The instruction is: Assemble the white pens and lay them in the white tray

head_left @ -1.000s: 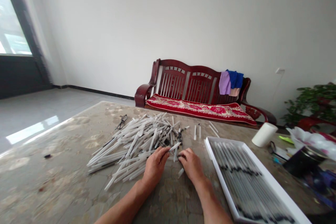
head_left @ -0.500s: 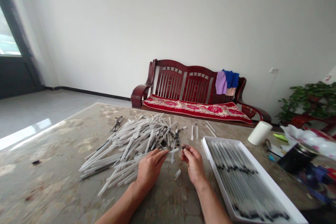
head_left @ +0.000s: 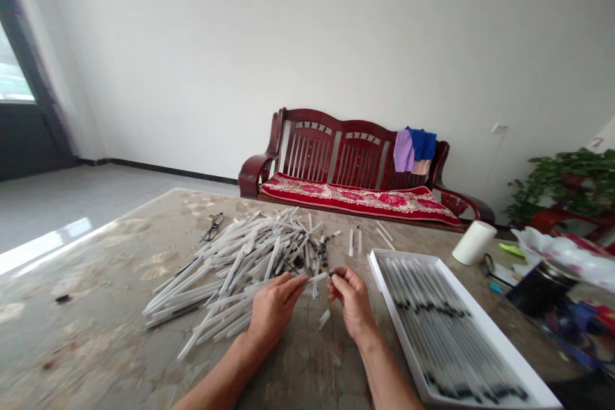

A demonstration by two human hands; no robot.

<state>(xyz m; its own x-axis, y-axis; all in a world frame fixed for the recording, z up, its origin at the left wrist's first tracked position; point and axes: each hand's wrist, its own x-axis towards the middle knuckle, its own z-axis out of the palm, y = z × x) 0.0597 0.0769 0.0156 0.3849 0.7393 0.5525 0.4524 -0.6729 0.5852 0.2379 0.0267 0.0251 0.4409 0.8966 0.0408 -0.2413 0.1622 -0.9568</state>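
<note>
My left hand [head_left: 276, 304] pinches a translucent white plastic tube [head_left: 317, 278], its free end pointing right. Between the thumb and fingertips of my right hand [head_left: 352, 295] is a small black piece [head_left: 330, 275], right at the tube's end; whether the two touch I cannot tell. A big loose pile of similar white tubes [head_left: 240, 259] lies beyond and left of my left hand. Small black parts [head_left: 323, 246] are scattered at the pile's right edge. A short clear piece [head_left: 325, 318] lies below my hands. Right of my right hand, a white box [head_left: 379, 275] holds rows of clear tubes with black ends.
Eyeglasses [head_left: 213, 227] lie behind the pile. A few loose tubes [head_left: 351, 242] rest near the table's far edge. At right are a white roll [head_left: 474, 243], a black cylindrical container [head_left: 542, 287] and a frilled white bowl [head_left: 562, 256]. A wooden bench [head_left: 336, 147] stands beyond the table.
My right hand has shifted slightly left, bringing the black piece closer to the tube's end. My left hand stays nearly in place with the tube.
</note>
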